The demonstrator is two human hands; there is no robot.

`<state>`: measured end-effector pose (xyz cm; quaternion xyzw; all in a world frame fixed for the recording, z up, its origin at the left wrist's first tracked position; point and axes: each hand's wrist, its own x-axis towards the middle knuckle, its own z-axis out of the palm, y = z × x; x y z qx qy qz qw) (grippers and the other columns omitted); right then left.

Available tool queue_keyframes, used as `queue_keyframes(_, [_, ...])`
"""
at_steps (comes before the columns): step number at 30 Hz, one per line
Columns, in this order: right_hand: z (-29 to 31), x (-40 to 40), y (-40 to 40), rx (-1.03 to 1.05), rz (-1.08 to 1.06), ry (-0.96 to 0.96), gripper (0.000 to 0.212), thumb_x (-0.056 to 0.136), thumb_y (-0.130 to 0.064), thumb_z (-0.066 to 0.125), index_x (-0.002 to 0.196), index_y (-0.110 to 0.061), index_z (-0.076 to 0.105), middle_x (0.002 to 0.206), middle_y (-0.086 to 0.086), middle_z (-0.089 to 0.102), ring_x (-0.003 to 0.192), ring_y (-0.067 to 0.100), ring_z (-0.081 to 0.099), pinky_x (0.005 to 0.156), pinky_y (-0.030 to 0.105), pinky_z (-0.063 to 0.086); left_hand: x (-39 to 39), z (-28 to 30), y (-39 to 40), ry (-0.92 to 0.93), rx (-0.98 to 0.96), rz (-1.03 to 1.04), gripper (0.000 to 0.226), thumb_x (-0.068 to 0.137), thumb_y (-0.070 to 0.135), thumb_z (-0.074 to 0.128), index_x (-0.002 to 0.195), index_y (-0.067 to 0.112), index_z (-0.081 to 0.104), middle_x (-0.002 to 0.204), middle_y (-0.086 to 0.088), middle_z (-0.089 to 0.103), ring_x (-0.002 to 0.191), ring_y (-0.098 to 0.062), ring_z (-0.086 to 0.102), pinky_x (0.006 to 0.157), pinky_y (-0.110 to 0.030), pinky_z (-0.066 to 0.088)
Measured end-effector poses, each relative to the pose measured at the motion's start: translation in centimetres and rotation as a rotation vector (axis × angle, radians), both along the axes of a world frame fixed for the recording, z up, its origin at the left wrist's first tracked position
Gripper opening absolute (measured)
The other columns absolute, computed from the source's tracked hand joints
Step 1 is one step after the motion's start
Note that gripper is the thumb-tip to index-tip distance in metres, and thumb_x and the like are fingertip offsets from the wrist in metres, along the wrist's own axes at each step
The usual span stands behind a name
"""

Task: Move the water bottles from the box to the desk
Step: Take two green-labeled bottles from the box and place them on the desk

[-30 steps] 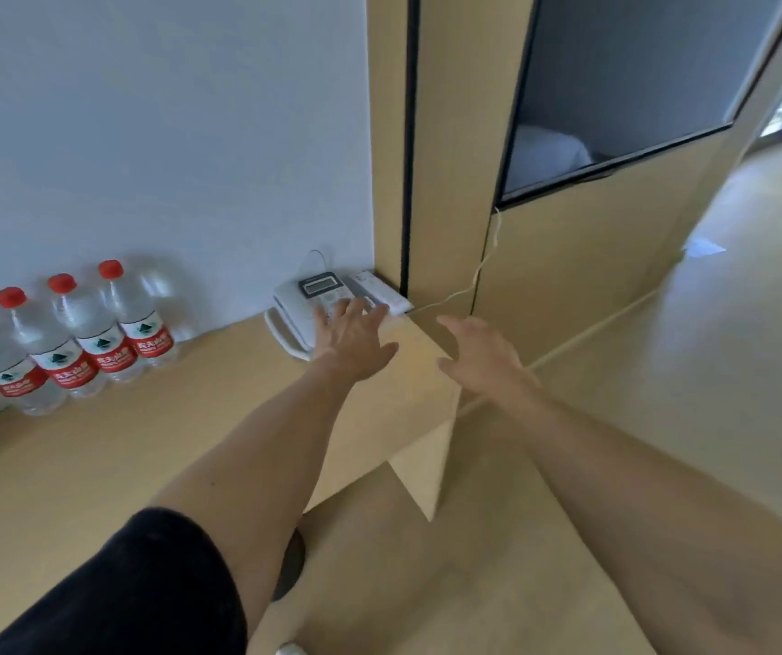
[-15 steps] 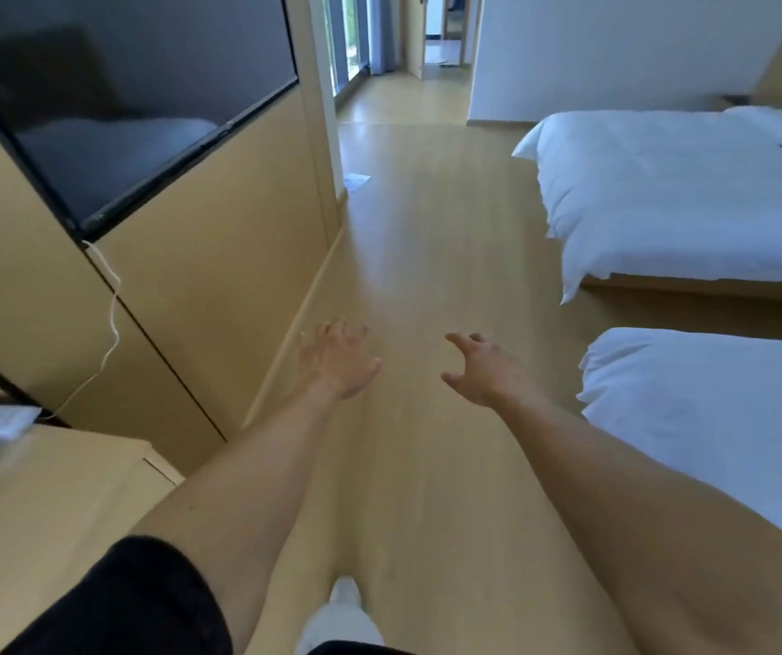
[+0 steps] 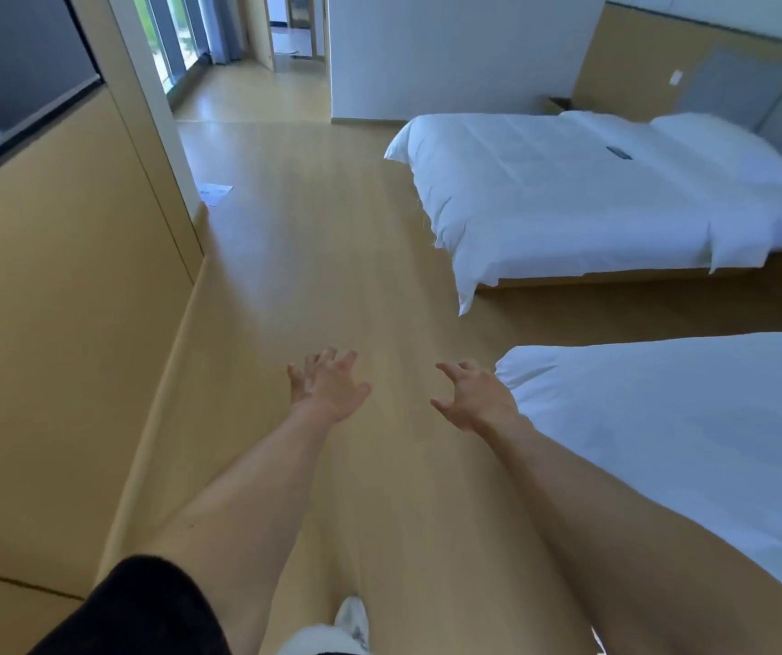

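- No water bottle, box or desk shows in the head view; where they are cannot be told from here.
- The left hand reaches out ahead over the pale wooden floor, palm turned inward, fingers spread and slightly curled; its grip is wide and holds nothing.
- The right hand is stretched out beside it, a gap of bare floor between the two, fingers bent like a claw; its grip is wide too and holds nothing.
- Both forearms are bare; a black short sleeve covers the left upper arm at the near left edge.
- Between the arms at the near edge a white shoe stands on the floor.
- Just right of the right hand lies the corner of a near bed with a white duvet, which fills the near right part of the view.
- Farther off on the right stands a second bed with a white duvet and pillow; a small dark flat object lies on it, too small to identify.
- Along the left runs a tan wood wall panel with a dark wall-mounted screen at the far left top.
- A white sheet of paper lies on the floor by the panel's far end, close to an open doorway with windows beyond.
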<state>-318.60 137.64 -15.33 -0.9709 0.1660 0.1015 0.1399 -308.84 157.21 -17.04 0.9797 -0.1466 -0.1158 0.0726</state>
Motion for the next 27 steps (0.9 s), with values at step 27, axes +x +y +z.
queue_keyframes(27, [-0.6,44.5,-12.5,0.141,0.07,-0.027,0.06,0.096,-0.05,0.053,0.15,-0.03,0.038,0.153,0.005,0.041,0.138,0.026,0.043,0.112,0.042,0.039,42.3,2.4,-10.4,0.011,0.015,0.103,0.06,0.095,0.056,0.053,0.15,0.037,0.038,0.154,-0.001,0.039,0.141,-0.029,0.035,0.115,-0.05,0.025])
